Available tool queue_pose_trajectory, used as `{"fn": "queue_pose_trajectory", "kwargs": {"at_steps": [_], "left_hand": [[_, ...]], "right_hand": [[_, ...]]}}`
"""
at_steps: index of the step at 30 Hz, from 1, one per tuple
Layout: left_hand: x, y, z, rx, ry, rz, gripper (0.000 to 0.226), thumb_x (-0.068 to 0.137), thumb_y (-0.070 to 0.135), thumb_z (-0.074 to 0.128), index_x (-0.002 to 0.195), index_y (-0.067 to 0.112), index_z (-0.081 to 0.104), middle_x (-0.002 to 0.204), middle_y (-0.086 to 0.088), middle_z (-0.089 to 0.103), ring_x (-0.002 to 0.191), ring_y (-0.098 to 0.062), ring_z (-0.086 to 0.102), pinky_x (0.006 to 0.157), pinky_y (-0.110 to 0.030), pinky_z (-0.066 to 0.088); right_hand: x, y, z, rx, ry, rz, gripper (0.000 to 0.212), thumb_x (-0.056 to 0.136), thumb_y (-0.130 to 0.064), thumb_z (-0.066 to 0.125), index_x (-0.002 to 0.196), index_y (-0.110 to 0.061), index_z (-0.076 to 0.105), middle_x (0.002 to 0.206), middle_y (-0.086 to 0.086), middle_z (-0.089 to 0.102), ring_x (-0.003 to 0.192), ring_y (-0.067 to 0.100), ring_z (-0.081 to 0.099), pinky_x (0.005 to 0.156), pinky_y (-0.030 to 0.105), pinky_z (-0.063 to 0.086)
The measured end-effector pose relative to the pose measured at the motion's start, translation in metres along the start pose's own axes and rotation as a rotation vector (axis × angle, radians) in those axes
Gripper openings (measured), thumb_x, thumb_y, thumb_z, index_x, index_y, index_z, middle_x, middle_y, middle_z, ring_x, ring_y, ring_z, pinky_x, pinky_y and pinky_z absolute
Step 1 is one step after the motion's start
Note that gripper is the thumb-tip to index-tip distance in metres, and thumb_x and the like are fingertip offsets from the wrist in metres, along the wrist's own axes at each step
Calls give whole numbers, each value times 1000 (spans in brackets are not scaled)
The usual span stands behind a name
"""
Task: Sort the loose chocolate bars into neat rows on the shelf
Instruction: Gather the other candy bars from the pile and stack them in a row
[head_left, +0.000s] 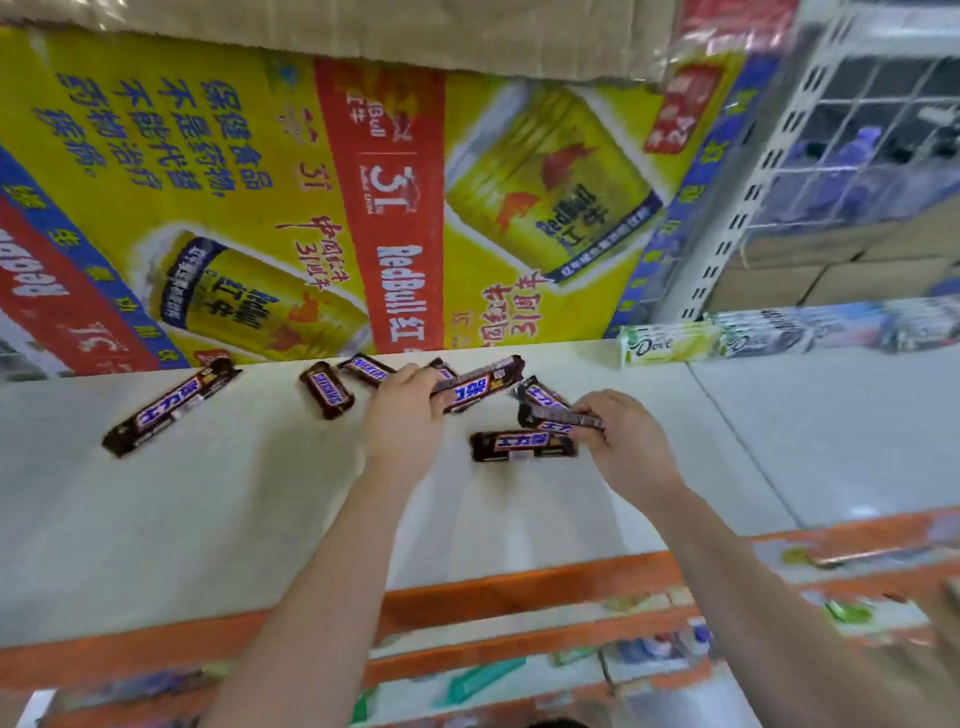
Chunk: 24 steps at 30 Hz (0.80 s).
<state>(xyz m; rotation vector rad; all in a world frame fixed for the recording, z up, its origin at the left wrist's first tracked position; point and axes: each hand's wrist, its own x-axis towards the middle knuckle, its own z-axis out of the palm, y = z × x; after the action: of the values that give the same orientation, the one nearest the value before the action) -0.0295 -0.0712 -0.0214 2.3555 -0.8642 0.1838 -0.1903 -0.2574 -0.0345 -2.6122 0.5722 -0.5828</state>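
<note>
The left hand (402, 415) curls its fingers (413, 374) round a long bar (480, 387). The right hand (626, 441) pinches a shorter bar (558, 417), probably to line them up. Other bars (171, 408) lie scattered on the shelf (208, 519).

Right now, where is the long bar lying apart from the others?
In the head view, the long bar lies slanted on the shelf at far left, left of a short bar and the left hand, by the Red Bull poster.
</note>
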Motion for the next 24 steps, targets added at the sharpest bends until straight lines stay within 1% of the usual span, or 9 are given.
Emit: {"fn": "queue_pose_trajectory", "kwargs": {"at_steps": [4, 8, 10, 13, 19, 24], "left_hand": [[-6, 74, 45, -6, -44, 101, 12, 87, 19, 59, 96, 13, 65, 94, -7, 61, 89, -29, 57, 74, -38, 43], [-16, 144, 91, -21, -89, 100, 13, 89, 22, 56, 96, 16, 66, 95, -6, 60, 93, -29, 55, 75, -38, 42], [-20, 180, 117, -34, -118, 118, 15, 90, 24, 54, 98, 17, 65, 96, -6, 59, 94, -28, 55, 76, -39, 44], [-23, 215, 142, -29, -159, 136, 16, 92, 25, 52, 100, 21, 65, 95, -2, 58, 93, -26, 55, 74, -37, 44], [-4, 297, 198, -50, -220, 196, 18, 92, 29, 52, 106, 26, 64, 99, 1, 59, 96, -21, 56, 75, -35, 45], [26, 362, 252, -74, -281, 268, 17, 92, 30, 52, 105, 27, 63, 101, 3, 59, 97, -20, 56, 75, -35, 46]], "right_hand": [[-28, 75, -52, -75, 54, 32, 14, 77, -10, 71, 90, -12, 65, 83, 5, 64, 82, 33, 57, 68, 38, 45], [-52, 145, -101, -121, 80, 82, 17, 74, -7, 73, 90, -10, 68, 87, 9, 63, 84, 35, 58, 69, 39, 46], [-64, 182, -125, -144, 74, 121, 17, 76, -9, 72, 93, -10, 68, 89, 9, 61, 85, 35, 57, 69, 37, 44], [-74, 217, -147, -175, 65, 141, 16, 79, -11, 71, 94, -11, 68, 89, 8, 63, 86, 34, 55, 69, 37, 43], [-78, 302, -189, -238, 120, 170, 15, 74, -10, 74, 86, -16, 67, 80, 2, 66, 76, 33, 54, 65, 42, 47], [-69, 374, -221, -312, 154, 246, 19, 71, -12, 75, 86, -19, 68, 83, 0, 68, 82, 35, 55, 69, 45, 47]]}}
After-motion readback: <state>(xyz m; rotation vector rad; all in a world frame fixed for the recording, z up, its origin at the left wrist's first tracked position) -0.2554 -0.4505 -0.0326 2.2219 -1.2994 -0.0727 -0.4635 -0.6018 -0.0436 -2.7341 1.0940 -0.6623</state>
